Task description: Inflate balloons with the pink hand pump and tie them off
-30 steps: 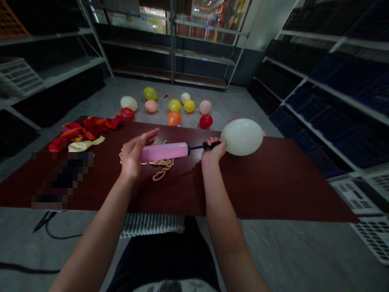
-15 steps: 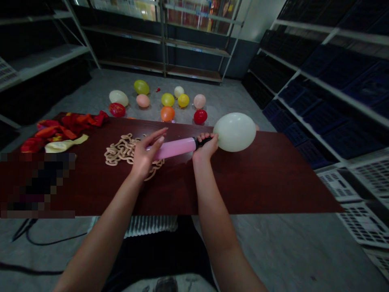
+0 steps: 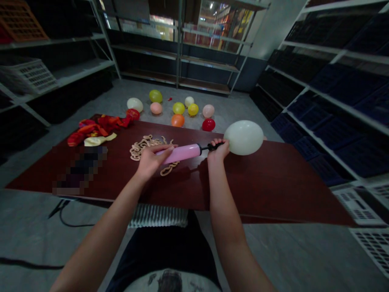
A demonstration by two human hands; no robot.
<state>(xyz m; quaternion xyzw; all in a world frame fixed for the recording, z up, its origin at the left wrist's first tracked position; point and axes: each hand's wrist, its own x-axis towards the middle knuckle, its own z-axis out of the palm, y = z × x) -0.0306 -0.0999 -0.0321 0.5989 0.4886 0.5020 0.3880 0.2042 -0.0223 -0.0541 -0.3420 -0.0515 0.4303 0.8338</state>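
A pink balloon pump [image 3: 186, 153] is held slantwise above the table. My left hand [image 3: 154, 160] is closed around the left end of its barrel. My right hand [image 3: 219, 151] wraps round the pump's black handle, and a length of thin black rod shows between barrel and handle. Just beyond my right fingers sits a big, rounded pale white balloon [image 3: 244, 138]; its neck is hidden by that hand. Under the barrel and my left hand lies a tangled heap of long tan uninflated balloons [image 3: 142, 144].
The dark red table [image 3: 267, 190] holds red and orange limp balloons [image 3: 99, 126], a flat pale yellow balloon [image 3: 100, 140] and a pixelated patch at left. Several blown-up balloons, one orange [image 3: 178, 120], lie on the floor beyond. Shelves with crates [image 3: 328, 97] flank the table.
My hands have drawn apart, and black rod now shows between barrel and handle. The white balloon stays by my right hand. The whole view has shifted, with more of the table's left side showing.
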